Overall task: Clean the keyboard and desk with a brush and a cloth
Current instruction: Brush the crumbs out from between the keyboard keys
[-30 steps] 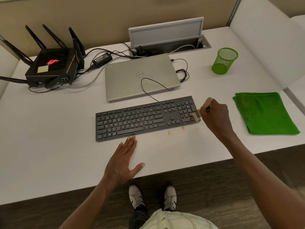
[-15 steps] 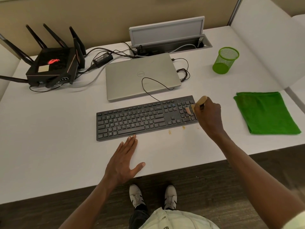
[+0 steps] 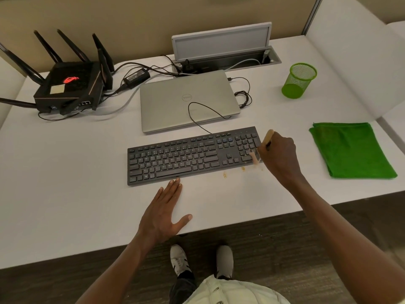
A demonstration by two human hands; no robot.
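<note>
A person stood at a white bench (image 3: 76,194), the right hand (image 3: 279,159) gripping a small wooden-handled brush (image 3: 267,137) with its fingers curled round the handle, the pale bristles down on the number pad at the right end of a black keyboard (image 3: 175,159) — a few tan crumbs (image 3: 224,174) lay on the bench just in front of that end. The left hand (image 3: 163,216) rested flat on the bench with fingers straight and thumb spread, holding nothing, its fingertips reaching the keyboard's front edge near the space bar. A folded green cloth (image 3: 350,150) lay untouched on the bench well to the right of the keyboard. Behind the keyboard sat a closed silver laptop (image 3: 186,102) with a thin black cable looped across its lid — a green mesh cup (image 3: 299,81) stood to its right, and a black router (image 3: 68,86) with upright antennas to its left
</note>
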